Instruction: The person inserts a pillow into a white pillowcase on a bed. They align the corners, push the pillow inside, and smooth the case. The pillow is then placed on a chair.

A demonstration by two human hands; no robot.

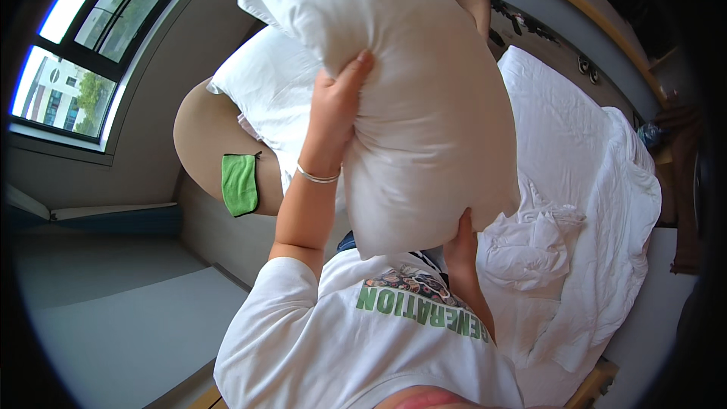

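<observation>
A plump white pillow (424, 121) is held up in front of my body, its upper left corner folded over. My left hand (337, 102) grips the pillow's left side, thumb pressed into the fabric. At the lower right edge, my right hand (460, 241) holds the same pillow; most of its fingers are hidden behind it. Behind the held pillow, a second white pillow (265, 76) lies on a rounded beige seat (201, 136). A small green zipped pouch or cloth (240, 185) hangs over the seat's near edge.
A bed to the right carries a rumpled white quilt (606, 174) and a bunched white cloth (530, 250). Windows (98, 53) are at upper left. Shoes (588, 70) stand on the floor beyond the bed. A wooden shelf (606, 19) curves along the upper right.
</observation>
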